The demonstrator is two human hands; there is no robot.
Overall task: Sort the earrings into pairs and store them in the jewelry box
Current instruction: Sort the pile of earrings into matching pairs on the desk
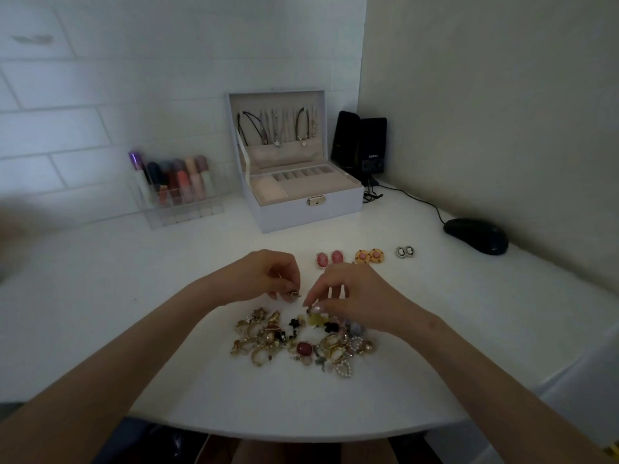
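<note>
Near the front edge of the white surface (100, 296): unsorted earring pile (298, 343) of gold, pearl, black and red pieces. Left hand (268, 276) pinches a small gold earring (293, 293); right hand (348, 293) pinches a piece at the pile's far edge, too small to identify. Behind the hands, in a row: pink pair (330, 258), orange pair (369, 256), silver pair (405, 252). Farther back, the open jewelry box (301, 212), with necklaces (278, 128) hanging in its lid. The black speaker (373, 145) beside it bears white lettering, too blurred to read.

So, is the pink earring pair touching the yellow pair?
Apart. The head view shows a strip of bare white table between the pink pair and the yellow pair.
</note>
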